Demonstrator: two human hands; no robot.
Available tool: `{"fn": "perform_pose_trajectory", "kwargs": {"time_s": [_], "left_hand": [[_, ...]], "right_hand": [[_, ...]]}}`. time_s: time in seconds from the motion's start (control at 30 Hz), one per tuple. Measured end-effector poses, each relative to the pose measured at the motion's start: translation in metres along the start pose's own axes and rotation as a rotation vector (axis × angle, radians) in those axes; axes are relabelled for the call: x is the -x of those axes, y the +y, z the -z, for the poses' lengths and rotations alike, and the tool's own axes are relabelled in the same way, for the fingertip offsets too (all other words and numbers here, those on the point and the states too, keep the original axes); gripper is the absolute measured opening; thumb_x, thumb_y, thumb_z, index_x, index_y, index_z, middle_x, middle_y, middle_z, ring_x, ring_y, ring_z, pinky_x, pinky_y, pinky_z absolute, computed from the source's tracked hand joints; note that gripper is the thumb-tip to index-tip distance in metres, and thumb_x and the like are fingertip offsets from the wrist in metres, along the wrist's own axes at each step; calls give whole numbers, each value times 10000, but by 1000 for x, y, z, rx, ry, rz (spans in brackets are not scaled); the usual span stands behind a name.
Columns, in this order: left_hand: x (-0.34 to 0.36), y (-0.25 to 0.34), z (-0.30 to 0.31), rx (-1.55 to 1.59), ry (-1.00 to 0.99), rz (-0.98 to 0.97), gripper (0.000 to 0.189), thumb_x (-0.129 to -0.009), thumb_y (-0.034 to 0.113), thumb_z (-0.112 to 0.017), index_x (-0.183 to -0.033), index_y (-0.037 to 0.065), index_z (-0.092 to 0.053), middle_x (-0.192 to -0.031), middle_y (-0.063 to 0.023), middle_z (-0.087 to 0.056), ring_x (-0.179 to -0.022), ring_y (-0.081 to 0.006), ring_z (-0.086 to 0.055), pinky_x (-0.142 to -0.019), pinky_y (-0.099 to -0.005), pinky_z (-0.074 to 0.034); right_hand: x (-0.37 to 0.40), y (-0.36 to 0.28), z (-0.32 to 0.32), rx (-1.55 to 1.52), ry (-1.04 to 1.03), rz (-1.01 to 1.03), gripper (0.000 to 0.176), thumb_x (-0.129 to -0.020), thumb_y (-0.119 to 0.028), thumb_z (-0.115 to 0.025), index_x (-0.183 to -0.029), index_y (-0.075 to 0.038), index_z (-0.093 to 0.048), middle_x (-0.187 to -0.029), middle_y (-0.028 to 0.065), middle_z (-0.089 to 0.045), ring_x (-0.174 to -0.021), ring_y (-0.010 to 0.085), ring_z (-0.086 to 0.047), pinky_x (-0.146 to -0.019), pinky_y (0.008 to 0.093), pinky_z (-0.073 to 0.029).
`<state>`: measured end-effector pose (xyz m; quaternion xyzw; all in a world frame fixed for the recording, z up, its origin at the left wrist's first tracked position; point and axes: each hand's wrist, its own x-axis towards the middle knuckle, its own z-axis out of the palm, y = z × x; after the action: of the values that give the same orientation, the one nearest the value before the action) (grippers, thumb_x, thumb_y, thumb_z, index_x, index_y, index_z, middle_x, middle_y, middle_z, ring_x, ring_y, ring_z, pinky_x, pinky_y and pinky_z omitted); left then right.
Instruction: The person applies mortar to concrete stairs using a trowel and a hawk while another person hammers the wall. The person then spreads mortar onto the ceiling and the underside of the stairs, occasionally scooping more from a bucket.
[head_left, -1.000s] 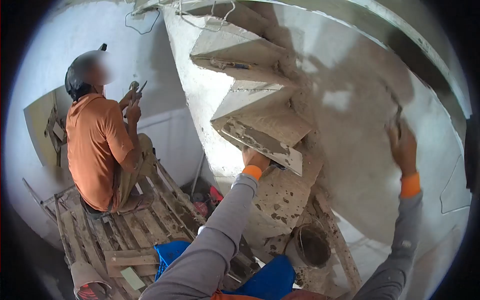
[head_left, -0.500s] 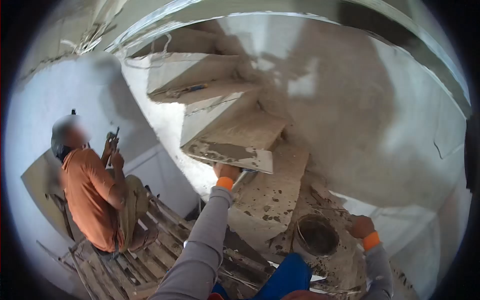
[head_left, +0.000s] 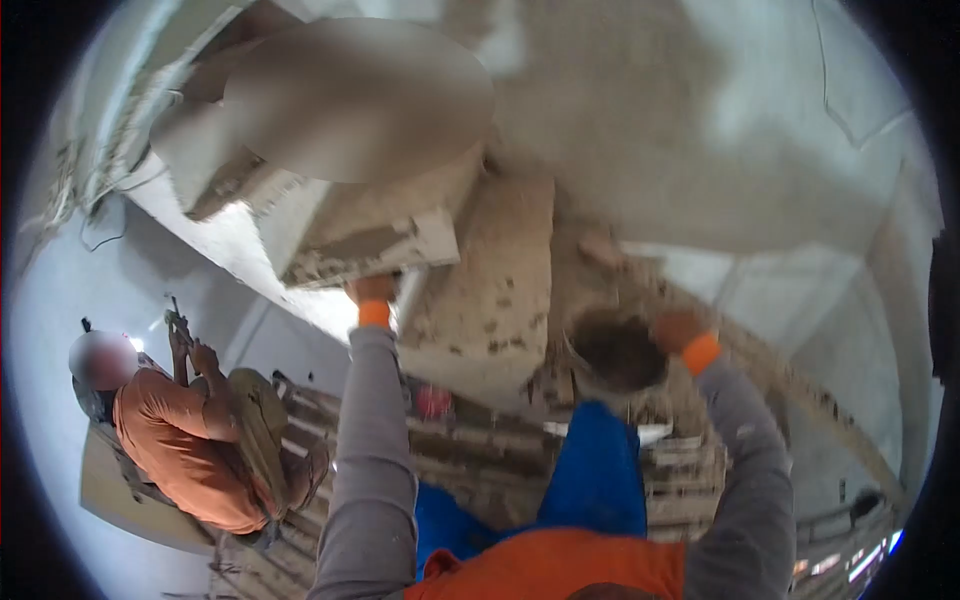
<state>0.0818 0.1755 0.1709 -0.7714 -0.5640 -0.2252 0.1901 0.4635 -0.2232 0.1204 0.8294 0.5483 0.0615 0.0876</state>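
Note:
My left hand (head_left: 372, 290) is closed beneath a flat plasterer's hawk (head_left: 436, 237), gripping it from below; its handle is mostly hidden. Grey wet mortar (head_left: 358, 248) covers much of the board, leaving a pale bare corner at the right. At the right side of a round bucket (head_left: 577, 368) is my right hand (head_left: 680, 330), its fingers curled by the rim. What those fingers hold, if anything, I cannot make out. Dark grey mix (head_left: 618, 352) shows inside the bucket.
Concrete winding stairs (head_left: 490, 290) rise to the upper left along a patchy plastered wall (head_left: 620, 130). A co-worker in an orange shirt (head_left: 185, 440) crouches at left, holding a tool. Wooden slats (head_left: 480, 470) lie below me. A long plank (head_left: 800, 390) slants at right.
My view has tilted down and turned. My right hand has come closer to the bucket's rim. The left hand still grips the hawk.

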Motion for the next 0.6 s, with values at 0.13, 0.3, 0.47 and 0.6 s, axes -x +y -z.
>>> {"fn": "perform_pose_trajectory", "kwargs": {"time_s": [0.13, 0.3, 0.47, 0.6], "left_hand": [[2, 1, 25, 70, -43, -46, 500, -846, 332, -427, -1315, 160, -440, -1379, -60, -407, -1270, -272, -362, -1041, -417, -287], [-12, -16, -1, -49, -42, -139, 430, -872, 283, -384, -1234, 89, -512, -1276, -117, -509, -1171, -286, -479, -990, -387, -357], [-24, -28, -21, -275, 50, -274, 415, -899, 258, -353, -1239, 77, -507, -1291, -135, -492, -1185, -290, -472, -992, -385, -362], [-34, -37, -40, -37, -30, -172, 411, -900, 268, -361, -1225, 70, -518, -1278, -136, -504, -1173, -303, -479, -985, -385, -369]], "right_hand": [[-3, 6, 7, 44, -40, -17, 246, -784, -240, -542, -886, -39, -640, -880, 171, -648, -841, 340, -626, -746, 441, -492], [-17, -21, 8, -21, -150, -19, 188, -767, -189, -581, -855, -37, -647, -883, 160, -648, -839, 324, -628, -737, 429, -497], [-29, -28, -28, 60, -124, 58, 171, -752, -164, -598, -853, -36, -651, -881, 151, -655, -852, 307, -637, -716, 412, -514], [-24, -33, -50, -5, -111, 35, 152, -740, -147, -603, -835, -42, -659, -844, 149, -663, -826, 296, -650, -700, 399, -529]]}}
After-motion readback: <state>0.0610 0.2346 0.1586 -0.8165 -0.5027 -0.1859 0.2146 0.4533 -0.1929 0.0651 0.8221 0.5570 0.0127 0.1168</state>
